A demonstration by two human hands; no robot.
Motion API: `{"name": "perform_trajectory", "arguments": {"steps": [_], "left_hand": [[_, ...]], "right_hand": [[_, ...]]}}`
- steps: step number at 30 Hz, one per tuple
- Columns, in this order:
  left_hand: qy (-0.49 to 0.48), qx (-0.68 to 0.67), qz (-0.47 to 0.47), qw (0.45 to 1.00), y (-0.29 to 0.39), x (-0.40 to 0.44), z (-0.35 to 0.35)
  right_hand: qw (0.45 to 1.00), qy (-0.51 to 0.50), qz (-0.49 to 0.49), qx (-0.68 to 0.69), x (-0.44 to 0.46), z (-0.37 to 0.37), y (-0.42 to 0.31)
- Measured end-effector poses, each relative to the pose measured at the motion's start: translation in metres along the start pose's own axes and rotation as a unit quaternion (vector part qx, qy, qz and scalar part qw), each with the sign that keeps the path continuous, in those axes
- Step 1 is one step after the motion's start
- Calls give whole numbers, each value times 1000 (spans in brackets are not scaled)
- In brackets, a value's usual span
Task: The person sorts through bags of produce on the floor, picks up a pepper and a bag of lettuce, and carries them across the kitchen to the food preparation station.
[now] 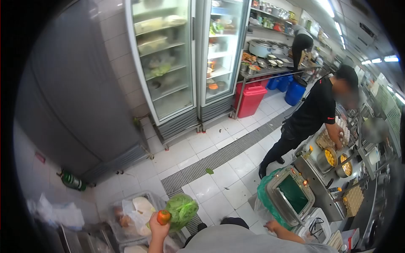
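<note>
Closed around an orange-red tomato [164, 217], my left hand [158, 230] is at the bottom, left of centre. A green leafy lettuce [182, 209] shows just right of that hand; whether my fingers touch it is unclear. Clear plastic tubs [122, 206] with white and brownish contents lie beside and below the hand. My right hand [272, 227] hangs at the lower right, near the clear plastic bag at the edge of a green-lined bin [273, 189]. Its fingers are small and partly blurred, and I cannot make out their grip.
Two glass-door fridges [162, 63] stand ahead, with a grey cabinet [76, 84] to the left. A co-worker in black [310, 105] handles eggs at the right counter, near metal pots [327, 159]. A floor drain grate [223, 156] crosses the tiles. Another person bends farther back.
</note>
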State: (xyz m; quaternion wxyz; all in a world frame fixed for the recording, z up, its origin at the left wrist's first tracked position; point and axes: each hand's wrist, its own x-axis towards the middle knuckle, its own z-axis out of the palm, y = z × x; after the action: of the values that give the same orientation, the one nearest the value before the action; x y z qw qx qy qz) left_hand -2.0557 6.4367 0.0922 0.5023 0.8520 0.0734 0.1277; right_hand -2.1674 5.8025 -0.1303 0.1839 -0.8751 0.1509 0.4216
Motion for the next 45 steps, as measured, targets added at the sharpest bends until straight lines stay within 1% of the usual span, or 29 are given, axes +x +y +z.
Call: {"name": "perform_trajectory", "arguments": {"steps": [1, 4, 6, 8, 9, 10, 11, 13, 14, 15, 18, 21, 22, 23, 24, 26, 27, 29, 31, 33, 34, 36, 37, 39, 40, 41, 42, 43, 45], "left_hand": [[-9, 1, 4, 1000, 8, 29, 10], [-22, -16, 51, 998, 40, 108, 48], [-29, -41, 42, 998, 25, 151, 80], [-33, -67, 35, 997, 26, 190, 109], [-12, -127, 1, 992, 35, 205, 123], [10, -185, -35, 982, 43, 219, 132], [8, -183, -34, 983, 50, 233, 136], [16, -207, -53, 977, 63, 260, 144], [21, -200, -54, 978, 57, 272, 146], [20, -200, -56, 978, 60, 286, 151], [37, -257, -62, 964, 79, 323, 157], [36, -348, -55, 935, 82, 376, 173], [33, -349, -56, 935, 84, 398, 180], [12, -414, -65, 908, 91, 424, 192], [-9, -477, -77, 875, 99, 448, 205], [-27, -514, -85, 853, 116, 496, 236], [-44, -548, -83, 831, 127, 525, 253], [-87, -552, -94, 824, 159, 581, 282], [-133, -548, -114, 818, 191, 627, 317], [-238, -507, -109, 821, 217, 665, 359], [-254, -501, -110, 820, 226, 677, 381], [-340, -424, -83, 836, 242, 705, 432], [-348, -422, -79, 833, 251, 714, 453], [-398, -338, -27, 853, 265, 728, 492], [-440, -326, -31, 836, 257, 739, 514], [-442, -323, -33, 836, 261, 743, 532], [-428, -388, -70, 813, 270, 747, 550], [-414, -446, -111, 786, 275, 752, 563], [-417, -462, -126, 772, 276, 767, 584]], "right_hand": [[990, -131, 54, 18, 14, 13, 19], [993, -96, 46, 51, 6, 21, 10], [988, -88, -126, 31, 27, 20, 10], [983, -85, -160, 28, 86, 9, -9], [977, -84, -193, 19, 114, -1, -29], [978, -95, -185, 9, 146, -16, -49], [978, -104, -178, -3, 176, -46, -78], [992, -47, -101, 58, 184, -149, -166], [987, 49, -149, 45, 200, -181, -198], [988, 35, -147, 43, 215, -227, -236], [962, -3, -249, 113, 228, -357, -345], [891, -46, -401, 207, 232, -450, -442], [870, -81, -421, 244, 223, -475, -472], [846, -112, -440, 279, 214, -500, -497], [849, -108, -436, 280, 215, -514, -516], [754, -156, -519, 370, 219, -538, -539], [755, -145, -519, 374, 219, -555, -543], [693, -109, -517, 490, 220, -590, -539], [701, -49, -498, 508, 224, -616, -524], [711, 56, -504, 488, 232, -631, -509], [706, 67, -499, 499, 239, -635, -496], [682, 99, -412, 596, 267, -646, -464], [678, 107, -413, 599, 279, -655, -448], [590, 44, -367, 718, 303, -671, -417], [589, 45, -366, 719, 317, -680, -405], [562, 42, -357, 745, 328, -690, -394], [534, 38, -347, 770, 339, -703, -383], [528, 36, -342, 777, 353, -712, -375], [519, -27, -344, 782, 378, -743, -359]]}}
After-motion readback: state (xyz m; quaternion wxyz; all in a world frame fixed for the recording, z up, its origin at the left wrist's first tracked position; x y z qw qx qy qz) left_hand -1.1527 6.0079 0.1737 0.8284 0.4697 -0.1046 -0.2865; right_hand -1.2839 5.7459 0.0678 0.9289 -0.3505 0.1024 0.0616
